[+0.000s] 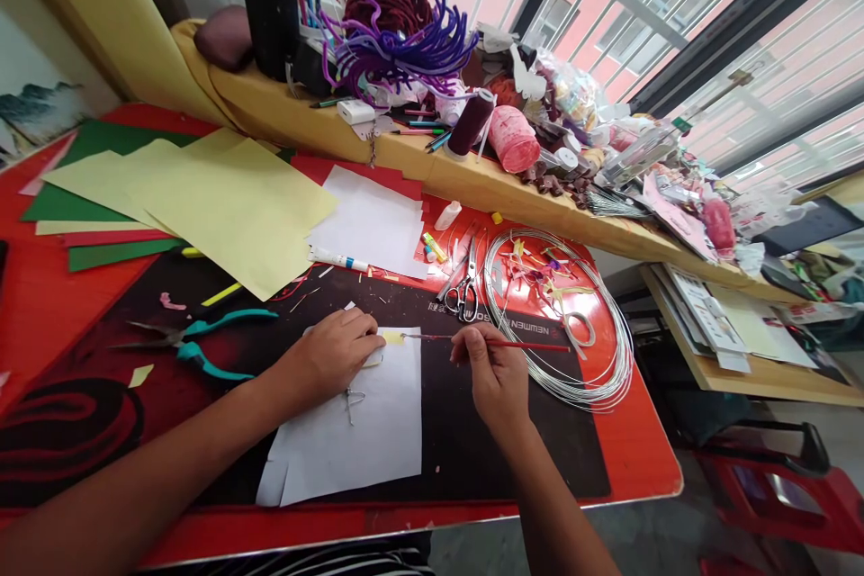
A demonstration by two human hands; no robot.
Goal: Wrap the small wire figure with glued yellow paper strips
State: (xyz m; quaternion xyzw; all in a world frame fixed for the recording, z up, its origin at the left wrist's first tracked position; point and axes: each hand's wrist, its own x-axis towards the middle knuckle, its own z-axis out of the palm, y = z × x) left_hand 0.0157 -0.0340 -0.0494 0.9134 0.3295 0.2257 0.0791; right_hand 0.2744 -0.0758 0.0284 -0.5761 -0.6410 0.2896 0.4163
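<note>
A white sheet of paper (pixel 378 441) lies on the dark mat in front of me. My left hand (pixel 341 353) rests on its upper part, fingers bent and pressed together, the fingertips at the edge of a small yellow paper piece (pixel 392 337). My right hand (pixel 491 369) is closed around a thin red-handled paintbrush (pixel 533 346), held almost level. Its tip meets the right side of the yellow piece. Below my left hand, a small bent wire piece (pixel 351 403) lies on the sheet. What is under the left palm is hidden.
Teal-handled pliers (pixel 195 346) lie to the left, scissors (pixel 464 288) and a wire coil (pixel 611 378) to the right. Behind are yellow paper sheets (pixel 229 198) and a white tube (pixel 341 259). A cluttered ledge (pixel 405 157) runs along the window.
</note>
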